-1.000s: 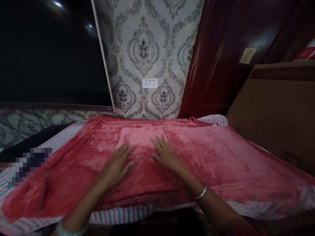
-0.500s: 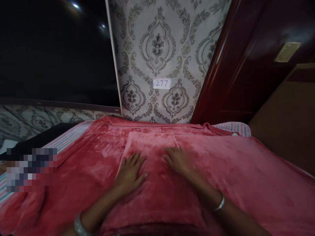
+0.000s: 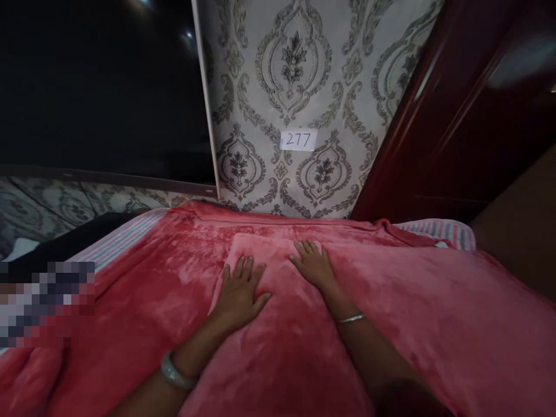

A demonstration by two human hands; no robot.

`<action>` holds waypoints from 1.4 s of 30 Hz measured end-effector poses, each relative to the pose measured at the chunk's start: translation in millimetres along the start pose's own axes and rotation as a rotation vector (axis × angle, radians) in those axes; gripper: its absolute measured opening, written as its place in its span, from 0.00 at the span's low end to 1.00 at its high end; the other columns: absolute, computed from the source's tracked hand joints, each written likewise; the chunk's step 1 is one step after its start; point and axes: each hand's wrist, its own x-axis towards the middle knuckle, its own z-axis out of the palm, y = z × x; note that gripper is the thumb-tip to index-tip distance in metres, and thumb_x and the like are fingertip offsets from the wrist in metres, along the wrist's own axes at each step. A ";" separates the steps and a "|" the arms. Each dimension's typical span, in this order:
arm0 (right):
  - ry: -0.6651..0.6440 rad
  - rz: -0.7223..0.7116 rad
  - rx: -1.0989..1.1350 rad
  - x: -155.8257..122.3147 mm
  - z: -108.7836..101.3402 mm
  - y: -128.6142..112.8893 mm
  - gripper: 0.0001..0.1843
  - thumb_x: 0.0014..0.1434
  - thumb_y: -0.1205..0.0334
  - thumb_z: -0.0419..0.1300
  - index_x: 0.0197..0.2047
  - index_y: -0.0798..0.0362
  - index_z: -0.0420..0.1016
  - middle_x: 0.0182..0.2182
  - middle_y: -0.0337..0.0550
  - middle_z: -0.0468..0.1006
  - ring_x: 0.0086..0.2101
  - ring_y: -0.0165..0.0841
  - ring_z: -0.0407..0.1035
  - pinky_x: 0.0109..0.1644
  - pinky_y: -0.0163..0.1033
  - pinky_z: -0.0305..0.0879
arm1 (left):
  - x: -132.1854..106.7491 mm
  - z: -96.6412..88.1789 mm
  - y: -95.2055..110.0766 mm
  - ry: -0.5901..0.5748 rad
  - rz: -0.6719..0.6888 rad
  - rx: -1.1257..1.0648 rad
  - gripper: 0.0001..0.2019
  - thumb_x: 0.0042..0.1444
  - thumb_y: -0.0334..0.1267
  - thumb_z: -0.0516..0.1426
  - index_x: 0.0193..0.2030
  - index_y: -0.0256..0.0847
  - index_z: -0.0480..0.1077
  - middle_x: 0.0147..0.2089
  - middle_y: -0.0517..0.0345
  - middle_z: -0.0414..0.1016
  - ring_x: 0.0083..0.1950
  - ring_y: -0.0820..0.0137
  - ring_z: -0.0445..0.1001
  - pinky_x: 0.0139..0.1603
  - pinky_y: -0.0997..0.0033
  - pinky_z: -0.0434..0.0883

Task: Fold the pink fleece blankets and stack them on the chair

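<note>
A plush pinkish-red blanket (image 3: 130,324) is spread out before me. On its middle lies a folded section (image 3: 286,341) of the same plush cloth, running lengthwise toward the wall. My left hand (image 3: 241,292) rests flat near the left edge of that fold, fingers spread. Farther up, close to the fold's far right corner, my right hand (image 3: 313,263) lies palm down with its fingers apart. Neither hand grips the cloth. A wide bangle sits on my left wrist and a thin one on my right.
Striped bedding (image 3: 130,234) shows beyond the blanket's left edge, and again at the far right. A dark television screen (image 3: 99,87) stands at the left. Patterned wallpaper (image 3: 291,185) carries a paper label (image 3: 298,139) reading 277. A dark red door (image 3: 460,116) is at the right.
My right hand has moved up the fold toward its far right corner. The left hand stays near the left edge, fingers wider apart. The view has shifted slightly.
</note>
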 end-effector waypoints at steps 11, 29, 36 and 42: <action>0.004 -0.004 0.002 -1.3 -1.7 -2.5 0.35 0.71 0.42 0.41 0.73 0.49 0.53 0.73 0.52 0.52 0.71 0.45 0.43 0.69 0.62 0.41 | 55.6 -33.0 -8.1 -0.073 -0.132 -0.045 0.33 0.67 0.51 0.47 0.74 0.38 0.52 0.77 0.37 0.42 0.78 0.49 0.40 0.70 0.30 0.41; -0.033 0.020 0.076 2.7 -4.3 -1.4 0.36 0.70 0.40 0.41 0.74 0.49 0.53 0.73 0.52 0.51 0.71 0.45 0.41 0.70 0.62 0.38 | 73.4 -6.8 -29.6 0.128 -0.343 -0.110 0.30 0.62 0.48 0.54 0.68 0.36 0.64 0.75 0.35 0.51 0.70 0.45 0.61 0.67 0.45 0.61; -0.022 0.012 0.084 3.2 -2.0 -1.2 0.36 0.69 0.41 0.42 0.73 0.50 0.54 0.73 0.51 0.51 0.71 0.44 0.42 0.70 0.61 0.38 | 54.9 -22.2 -54.4 0.253 -0.622 -1.186 0.25 0.49 0.45 0.66 0.52 0.35 0.74 0.50 0.43 0.80 0.52 0.56 0.79 0.53 0.57 0.76; -0.033 0.021 0.110 1.7 -0.4 -0.8 0.35 0.69 0.42 0.44 0.73 0.49 0.55 0.73 0.52 0.51 0.71 0.45 0.42 0.69 0.63 0.39 | 21.6 -35.1 -44.6 -0.025 -0.587 -1.497 0.28 0.39 0.45 0.70 0.47 0.35 0.74 0.42 0.44 0.82 0.44 0.55 0.81 0.44 0.57 0.78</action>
